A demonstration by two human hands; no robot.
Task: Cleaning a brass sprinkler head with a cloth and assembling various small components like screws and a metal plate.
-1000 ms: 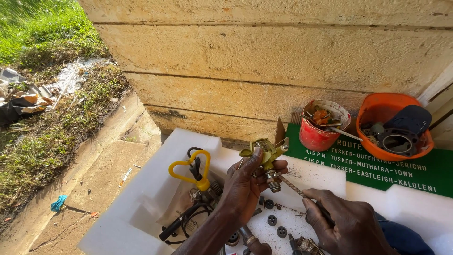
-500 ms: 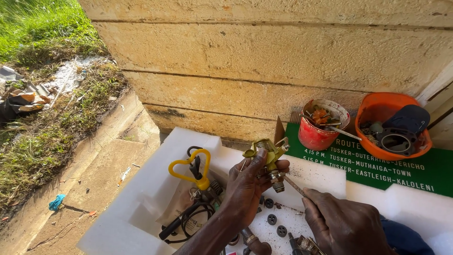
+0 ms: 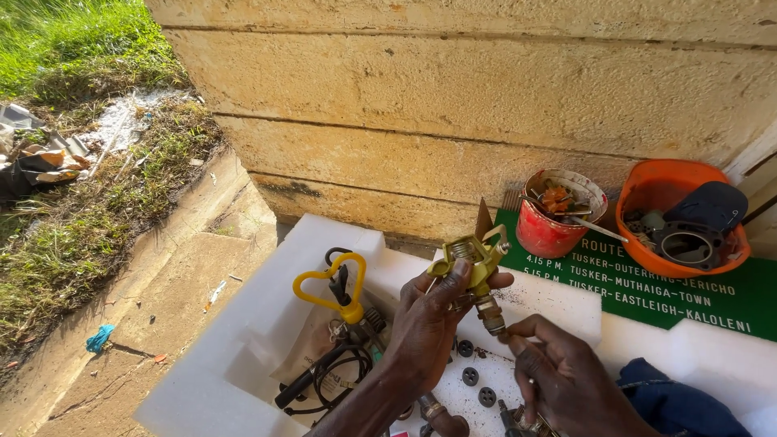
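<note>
My left hand (image 3: 433,320) grips a brass fitting with a swinging arm (image 3: 476,260) and holds it up over a white foam tray (image 3: 243,356). My right hand (image 3: 558,372) is just below and to the right, fingers pinched at the fitting's lower threaded end (image 3: 492,316). Whether a thin tool is in that hand cannot be told. Small black round washers (image 3: 469,376) lie on the foam under my hands.
A yellow heart-shaped handle (image 3: 328,287) and black cables (image 3: 324,376) lie in the tray's left recess. Behind stand a red tub (image 3: 558,214) of rusty bits, an orange bowl (image 3: 680,218) with black parts, a green sign board (image 3: 647,283), and a stone wall (image 3: 453,105).
My right hand has moved up and left, from holding a thin tool away from the fitting to pinching at its lower end. The left hand keeps the fitting almost still.
</note>
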